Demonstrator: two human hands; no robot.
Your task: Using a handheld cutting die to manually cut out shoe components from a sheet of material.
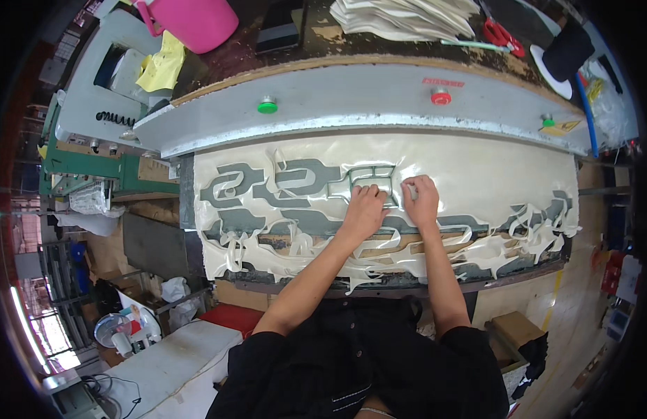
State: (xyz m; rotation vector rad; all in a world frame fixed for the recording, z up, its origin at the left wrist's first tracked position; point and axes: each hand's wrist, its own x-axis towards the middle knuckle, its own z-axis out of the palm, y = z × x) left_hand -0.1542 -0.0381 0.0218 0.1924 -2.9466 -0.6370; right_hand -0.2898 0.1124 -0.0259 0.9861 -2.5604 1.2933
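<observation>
A cream, leather-like sheet (491, 164) lies across the machine bed, with cut-out gaps along its left and near parts. On it, left of the sheet's uncut part, rests a thin-walled metal cutting die (372, 166) with a crossbar. My left hand (366, 208) has its fingers curled over the die's near side. Just right of the die, my right hand (422, 199) is closed, thumb and fingertips drawn together close to the sheet. Whether they pinch anything is hidden.
Loose cream scrap strips (502, 253) hang along the near edge. Beyond the sheet runs a grey machine beam (351, 94) with a green button (267, 105) and a red button (441, 96). On the shelf above are a pink container (198, 24), stacked cream pieces (407, 17) and red-handled scissors (504, 38).
</observation>
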